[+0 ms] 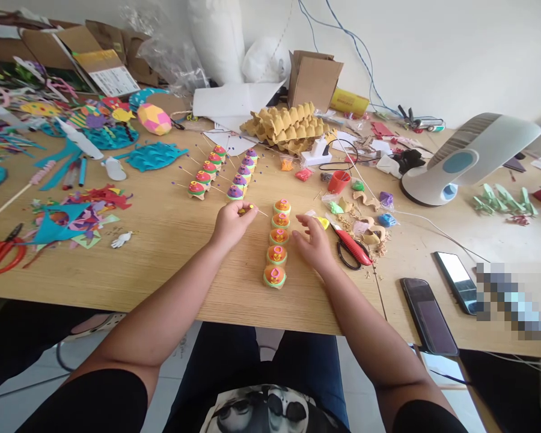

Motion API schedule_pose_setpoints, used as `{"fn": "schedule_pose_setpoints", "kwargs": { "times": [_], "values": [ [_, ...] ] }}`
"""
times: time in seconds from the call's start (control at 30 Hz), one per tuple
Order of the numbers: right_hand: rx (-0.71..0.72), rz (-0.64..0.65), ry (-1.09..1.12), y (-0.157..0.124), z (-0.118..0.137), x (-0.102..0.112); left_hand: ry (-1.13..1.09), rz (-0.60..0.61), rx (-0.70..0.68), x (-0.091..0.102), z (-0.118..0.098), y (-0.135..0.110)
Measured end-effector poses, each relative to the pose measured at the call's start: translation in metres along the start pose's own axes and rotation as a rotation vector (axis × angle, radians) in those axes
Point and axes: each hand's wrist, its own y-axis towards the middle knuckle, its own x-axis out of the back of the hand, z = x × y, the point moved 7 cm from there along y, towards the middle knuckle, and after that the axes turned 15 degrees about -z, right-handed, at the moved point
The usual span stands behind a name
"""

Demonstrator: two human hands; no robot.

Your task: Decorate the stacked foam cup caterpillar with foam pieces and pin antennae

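My left hand (231,221) is closed in a pinch on a thin wooden stick with a yellow tip (256,209), which points at the top of a row of orange and green craft pieces (277,245) on the wooden table (171,264). To the right of that row, my right hand (314,240) rests on the table with its fingers curled loosely apart. It touches the row's side and holds nothing that I can see.
Two more rows of red and purple pieces on sticks (223,171) lie further back. Red-handled cutters (352,246), foam scraps and a small red cup (339,180) sit to the right; two phones (433,316), a white fan (469,157), egg-carton stacks (288,123), red scissors (0,252).
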Motion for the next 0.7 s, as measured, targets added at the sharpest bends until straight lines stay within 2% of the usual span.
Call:
{"fn": "schedule_pose_setpoints", "kwargs": {
  "times": [0.13, 0.23, 0.33, 0.43, 0.5, 0.57, 0.7],
  "values": [
    [-0.014, -0.079, -0.039, 0.013, 0.006, 0.018, 0.011, -0.020, -0.046, -0.003, 0.001, 0.002],
    [-0.055, -0.070, 0.000, 0.034, 0.006, 0.023, 0.010, -0.006, -0.066, -0.006, 0.000, 0.001],
    [-0.172, -0.040, 0.054, 0.059, -0.007, 0.012, -0.006, 0.023, -0.068, -0.009, -0.003, -0.003],
    [-0.338, -0.046, 0.260, 0.075, -0.022, -0.013, -0.040, 0.005, -0.060, -0.007, -0.005, -0.004],
    [-0.385, -0.067, 0.369, 0.078, -0.028, -0.029, -0.110, -0.021, 0.009, -0.006, -0.001, -0.004],
    [-0.396, -0.079, 0.395, 0.077, -0.032, -0.042, -0.238, -0.034, 0.146, -0.007, 0.007, -0.004],
    [-0.319, -0.040, 0.338, 0.068, -0.034, -0.055, -0.479, -0.019, 0.392, -0.018, 0.015, -0.006]
  ]
}}
